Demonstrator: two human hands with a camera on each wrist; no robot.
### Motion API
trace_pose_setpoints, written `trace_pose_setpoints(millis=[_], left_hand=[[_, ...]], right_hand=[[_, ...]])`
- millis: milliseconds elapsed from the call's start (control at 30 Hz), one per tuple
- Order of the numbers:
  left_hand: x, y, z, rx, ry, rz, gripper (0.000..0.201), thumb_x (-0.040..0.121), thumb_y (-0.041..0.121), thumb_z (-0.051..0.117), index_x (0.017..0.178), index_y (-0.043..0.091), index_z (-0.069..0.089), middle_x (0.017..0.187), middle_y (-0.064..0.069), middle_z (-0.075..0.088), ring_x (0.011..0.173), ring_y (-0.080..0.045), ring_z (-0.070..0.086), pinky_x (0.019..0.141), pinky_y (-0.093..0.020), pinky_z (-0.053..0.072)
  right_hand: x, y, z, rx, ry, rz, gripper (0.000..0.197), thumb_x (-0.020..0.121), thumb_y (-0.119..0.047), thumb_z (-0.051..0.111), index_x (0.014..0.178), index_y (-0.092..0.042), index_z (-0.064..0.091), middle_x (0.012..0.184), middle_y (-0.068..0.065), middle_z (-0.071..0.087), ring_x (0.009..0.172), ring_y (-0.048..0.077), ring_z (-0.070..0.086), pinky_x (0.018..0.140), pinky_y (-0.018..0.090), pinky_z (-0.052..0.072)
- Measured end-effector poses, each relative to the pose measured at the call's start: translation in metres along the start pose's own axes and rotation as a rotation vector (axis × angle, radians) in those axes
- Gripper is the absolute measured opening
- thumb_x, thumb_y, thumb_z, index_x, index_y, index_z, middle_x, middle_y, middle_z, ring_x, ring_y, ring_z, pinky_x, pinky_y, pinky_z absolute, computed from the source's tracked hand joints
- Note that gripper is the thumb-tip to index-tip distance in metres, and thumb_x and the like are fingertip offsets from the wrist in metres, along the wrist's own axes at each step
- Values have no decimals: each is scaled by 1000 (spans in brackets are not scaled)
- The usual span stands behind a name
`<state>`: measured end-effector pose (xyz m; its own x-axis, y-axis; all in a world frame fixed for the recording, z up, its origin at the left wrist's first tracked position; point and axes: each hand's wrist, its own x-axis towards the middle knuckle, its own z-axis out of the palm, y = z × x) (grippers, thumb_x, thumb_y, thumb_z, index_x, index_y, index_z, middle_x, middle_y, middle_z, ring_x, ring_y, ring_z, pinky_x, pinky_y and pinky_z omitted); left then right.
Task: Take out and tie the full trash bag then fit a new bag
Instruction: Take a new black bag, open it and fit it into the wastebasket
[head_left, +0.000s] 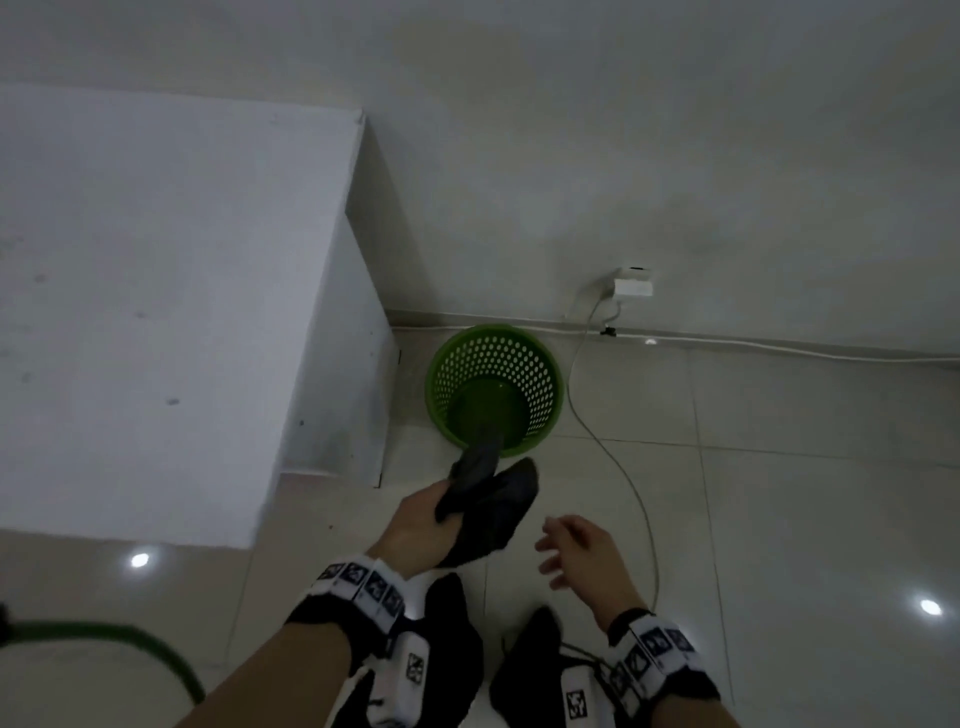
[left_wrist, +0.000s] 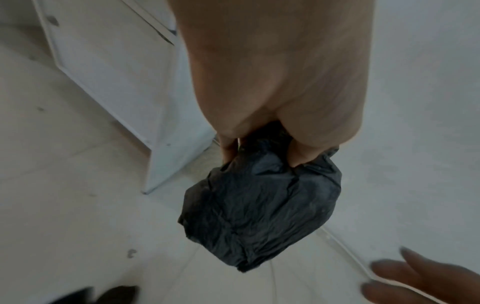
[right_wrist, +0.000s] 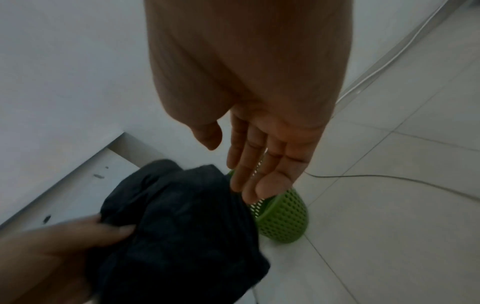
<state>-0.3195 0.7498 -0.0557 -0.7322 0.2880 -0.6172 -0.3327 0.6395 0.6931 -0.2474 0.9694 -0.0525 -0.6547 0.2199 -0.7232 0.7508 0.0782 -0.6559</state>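
While the left hand (head_left: 415, 525) gripped the gathered neck of the black trash bag (head_left: 493, 509), its fingers curled round the crumpled plastic, the bag hung clear of the tiled floor (head_left: 779, 493), just near of the green perforated bin (head_left: 493, 387). From the left wrist view the bag's bunched body (left_wrist: 259, 214) dangled below the knuckles. The right hand (head_left: 576, 551) hovered just right of the bag with its fingers (right_wrist: 249, 164) straight and spread, holding nothing; whether the fingertips touched the plastic could not be told. That bin stood upright on the floor against the far wall, just right of a white cabinet (head_left: 156, 312). 1 grey cable (head_left: 613, 457) ran from a white wall box (head_left: 632, 285) down across the tiles right of the bin. 2 black shoes (head_left: 452, 649) showed at the near edge.
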Motion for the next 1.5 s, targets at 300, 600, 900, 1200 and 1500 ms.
trace_pose_setpoints(millis=[300,600,900,1200,1500], left_hand=[[165,7,66,-439,114,150,34,90,17,69,119,25,54,122,3,65,111,-8,63,89,-22,52],[274,-26,40,-948,585,160,71,78,59,72,137,24,54,126,2,67,112,-21,65,98,-42,52],[270,-11,41,-500,632,459,26,91,38,60,117,43,55,114,14,65,113,-13,59,101,-40,47],[255,-24,38,-267,532,729,40,91,45,51,125,30,65,136,10,61,134,-14,50,112,-42,40],[257,-1,36,-360,406,464,27,83,32,76,107,31,63,106,10,71,102,-6,67,89,-33,55]], right_hand=[[198,-14,20,194,-49,-339,23,94,-19,57,115,-24,67,110,0,74,104,19,70,90,48,58],[314,28,43,826,8,-185,26,99,-10,55,125,-15,56,123,17,66,103,39,70,81,44,60],[295,-11,27,476,-30,-493,41,87,-52,63,120,-26,62,123,2,66,109,19,66,91,44,58],[290,-59,14,526,-134,-721,29,100,-7,51,113,-24,70,114,7,73,112,28,67,96,46,55],[269,-30,26,325,-346,-830,44,87,-34,73,126,-18,63,121,1,71,117,17,64,101,36,52]])
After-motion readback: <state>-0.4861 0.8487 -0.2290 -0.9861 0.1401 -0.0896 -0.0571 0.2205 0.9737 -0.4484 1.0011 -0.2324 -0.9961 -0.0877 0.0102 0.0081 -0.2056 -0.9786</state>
